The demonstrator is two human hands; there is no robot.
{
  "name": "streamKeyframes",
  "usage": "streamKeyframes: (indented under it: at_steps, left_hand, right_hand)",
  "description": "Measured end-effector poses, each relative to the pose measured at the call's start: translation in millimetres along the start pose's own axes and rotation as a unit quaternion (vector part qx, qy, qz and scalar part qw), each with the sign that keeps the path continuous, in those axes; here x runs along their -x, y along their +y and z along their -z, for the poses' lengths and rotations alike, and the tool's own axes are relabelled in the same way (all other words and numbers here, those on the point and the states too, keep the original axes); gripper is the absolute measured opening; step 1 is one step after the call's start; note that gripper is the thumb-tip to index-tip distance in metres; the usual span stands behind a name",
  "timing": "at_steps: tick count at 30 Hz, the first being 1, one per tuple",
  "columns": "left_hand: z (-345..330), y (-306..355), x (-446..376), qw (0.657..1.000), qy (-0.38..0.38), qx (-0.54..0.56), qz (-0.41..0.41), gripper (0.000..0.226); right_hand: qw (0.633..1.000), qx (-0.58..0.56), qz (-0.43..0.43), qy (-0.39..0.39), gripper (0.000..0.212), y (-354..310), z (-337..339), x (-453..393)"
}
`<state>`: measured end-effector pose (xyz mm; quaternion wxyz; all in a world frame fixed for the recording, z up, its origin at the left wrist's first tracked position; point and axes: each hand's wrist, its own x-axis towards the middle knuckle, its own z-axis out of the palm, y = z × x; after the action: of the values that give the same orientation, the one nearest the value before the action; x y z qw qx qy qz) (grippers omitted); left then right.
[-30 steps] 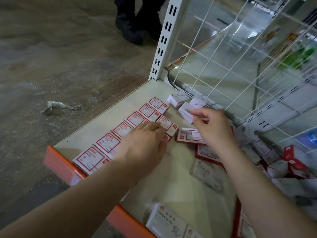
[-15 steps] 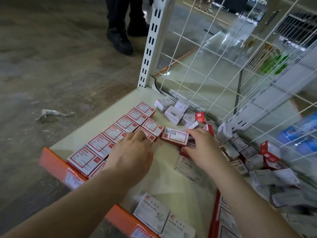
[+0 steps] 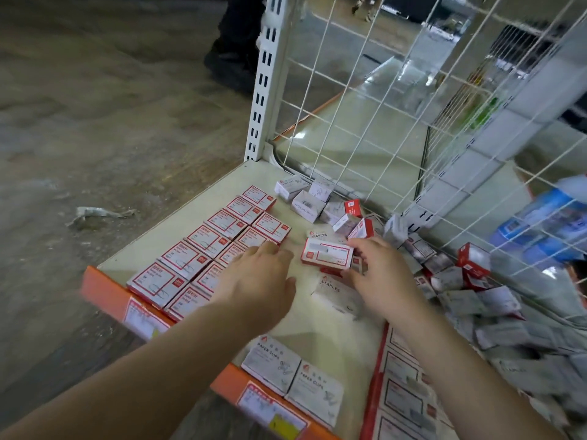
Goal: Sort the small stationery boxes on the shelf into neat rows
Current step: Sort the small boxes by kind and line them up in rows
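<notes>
Head-camera view over a cream metal shelf [image 3: 197,217] with an orange front lip: a small flat cardboard box with a red-bordered white label [image 3: 327,257] is pinched at its right end by the right hand [image 3: 381,268], fingers curled round its edge, just right of two rows of matching red-and-white boxes [image 3: 219,239] laid flat along the shelf's left side. The left hand [image 3: 259,281] is laid flat, fingers released, on the near end of the inner row, holding nothing.

The step in hand appears to be the adding of the held box to the inner row or the starting of a third one. It would best be done with the box turned so its label runs parallel to its neighbours, set down flat, then slid until its edges touch the row, the left hand being kept pressed on the boxes so they are not shunted out of line.

A loose heap of grey-white and red cardboard boxes [image 3: 444,274] is piled against the white wire mesh [image 3: 365,122] to the right, well short of sorted. Two grey boxes marked PAPER CLIPS [image 3: 292,376] lie at the front lip.
</notes>
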<state>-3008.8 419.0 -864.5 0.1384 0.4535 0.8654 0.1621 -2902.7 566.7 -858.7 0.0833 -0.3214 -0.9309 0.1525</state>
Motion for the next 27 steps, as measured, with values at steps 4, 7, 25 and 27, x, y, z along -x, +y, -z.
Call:
streamKeyframes:
  at_steps: [4, 7, 25, 27]
  left_hand:
    - [9, 14, 7, 0.998, 0.013, 0.059, 0.006, 0.046]
    - [13, 20, 12, 0.997, 0.004, 0.077, -0.007, 0.047]
    - [1, 49, 29, 0.962, -0.152, 0.223, 0.032, 0.024]
    - [-3, 50, 31, 0.96, -0.145, 0.234, 0.049, 0.026]
  right_hand:
    - [1.0, -0.015, 0.02, -0.018, 0.048, 2, 12, 17]
    - [0.998, -0.014, 0.046, -0.049, 0.05, 4, 23, 34]
    - [0.991, -0.128, -0.001, -0.033, 0.053, 24, 36, 106]
    - [0.988, -0.148, -0.043, -0.029, 0.05, 27, 27, 114]
